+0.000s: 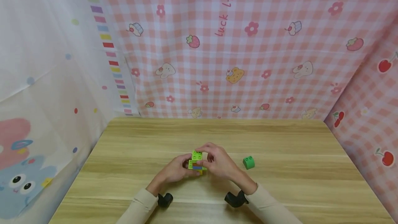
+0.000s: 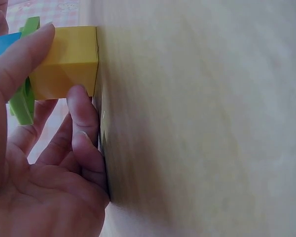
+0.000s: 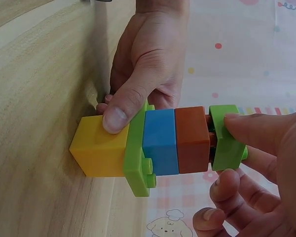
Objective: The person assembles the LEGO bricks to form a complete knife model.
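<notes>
A small tower of toy building bricks stands on the table between the hands. Its yellow brick point(image 3: 101, 145) is at the bottom, under a wider light green plate point(image 3: 134, 158), a blue brick point(image 3: 160, 143) and a brown brick point(image 3: 192, 140). My left hand point(image 1: 176, 169) grips the tower low down, its thumb across the yellow brick beside the plate. Between thumb and fingers, my right hand point(image 1: 220, 161) pinches a light green brick point(image 3: 224, 140) at the top. That brick sits slightly askew, and the brown brick's studs show in the gap under it.
Right of the hands lies a green brick with a curved side point(image 1: 248, 162). The wooden table point(image 1: 289, 141) reaches back to a pink checked cloth point(image 1: 217, 61). Black wrist-worn pieces, the left one point(image 1: 165, 200) and the right one point(image 1: 235, 199), hang below the forearms.
</notes>
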Available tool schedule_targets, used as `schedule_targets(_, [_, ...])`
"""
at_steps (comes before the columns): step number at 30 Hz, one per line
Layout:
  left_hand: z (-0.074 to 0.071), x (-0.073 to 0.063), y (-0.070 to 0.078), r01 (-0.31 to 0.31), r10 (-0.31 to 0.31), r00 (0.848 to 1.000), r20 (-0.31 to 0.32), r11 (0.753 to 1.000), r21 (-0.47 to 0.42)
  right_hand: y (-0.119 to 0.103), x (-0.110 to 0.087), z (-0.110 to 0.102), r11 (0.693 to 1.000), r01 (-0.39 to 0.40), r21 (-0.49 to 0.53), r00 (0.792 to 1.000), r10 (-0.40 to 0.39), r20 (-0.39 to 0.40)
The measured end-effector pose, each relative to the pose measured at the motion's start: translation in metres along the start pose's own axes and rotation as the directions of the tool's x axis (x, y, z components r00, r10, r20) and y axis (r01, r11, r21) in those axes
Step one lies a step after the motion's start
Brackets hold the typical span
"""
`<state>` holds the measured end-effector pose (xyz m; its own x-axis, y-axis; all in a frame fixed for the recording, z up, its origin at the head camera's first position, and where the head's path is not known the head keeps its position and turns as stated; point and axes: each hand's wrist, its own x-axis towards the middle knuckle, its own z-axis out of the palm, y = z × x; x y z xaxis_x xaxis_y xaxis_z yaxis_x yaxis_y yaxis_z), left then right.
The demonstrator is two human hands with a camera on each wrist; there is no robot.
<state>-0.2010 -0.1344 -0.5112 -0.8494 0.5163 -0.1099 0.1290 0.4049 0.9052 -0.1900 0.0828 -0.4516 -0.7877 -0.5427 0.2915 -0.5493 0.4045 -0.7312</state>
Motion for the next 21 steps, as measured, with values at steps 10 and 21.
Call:
schedule_targets(10, [0.0,-0.0002,0.0012,0.011,-0.011,1.0,0.001,1.0,-0.007,0.001,-0.0004,0.0009,1.0,-0.005,-0.001,1.0,0.005,0.005])
schedule_targets(21, [-0.0008,0.0001,-0.0004,-0.005,0.005,1.0,0.007,1.0,-0.009,-0.0016,0.0004,0.0004,0.999,-0.014,-0.047,1.0,0.015,0.022])
